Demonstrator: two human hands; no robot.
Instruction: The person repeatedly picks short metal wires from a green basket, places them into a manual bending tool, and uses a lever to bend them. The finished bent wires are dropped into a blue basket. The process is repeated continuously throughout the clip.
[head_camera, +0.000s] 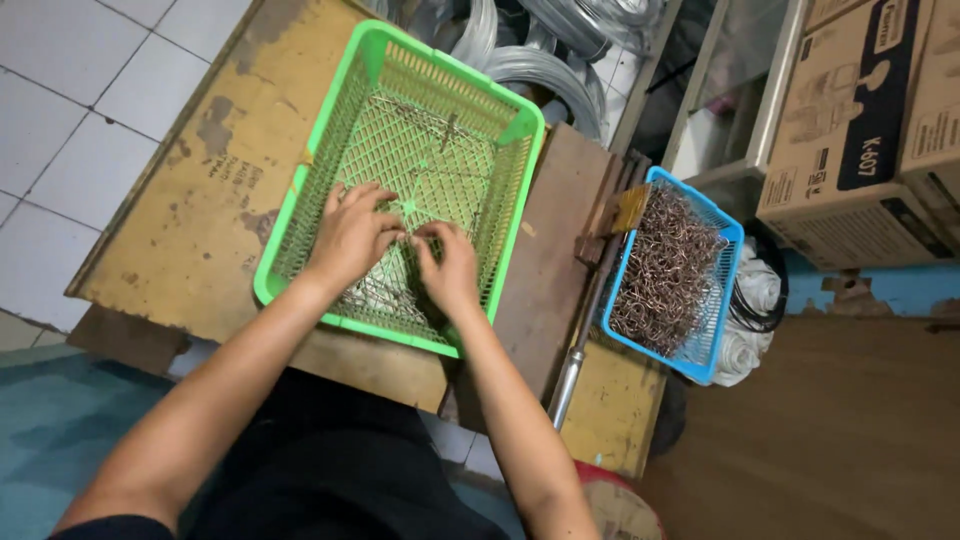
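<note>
Black fabric is covering the person's lap at the near edge of the view, and two bare forearms are reaching forward from it over the worktop (215, 170), a worn, yellow-painted board. Both hands are resting inside a green plastic basket (335, 130) that is sitting on that board. The left hand (352, 236) is lying palm down on the basket's mesh floor, fingers curled toward the centre. The right hand (447, 265) is lying just beside it, its fingers bent and meeting those of the left hand. Between and beneath the fingertips a small heap of thin wire pieces (385, 290) is lying on the near part of the basket floor; the hands are partly covering it, and whether either hand is actually pinching a piece cannot be told. The far half of the basket floor is showing only a few stray wires.

To the right of the green basket a brown wooden board (555, 240) is lying, with a metal bar (580, 340) running along its right edge. Beyond the bar a blue plastic basket (722, 335) is standing, well apart from both hands and heaped with coppery bent wire hooks (665, 270).

Farther off, coils of grey wire (545, 65) are lying behind the green basket, and cardboard boxes (860, 120) are stacked at the upper right. White floor tiles (70, 110) are showing at the upper left.
</note>
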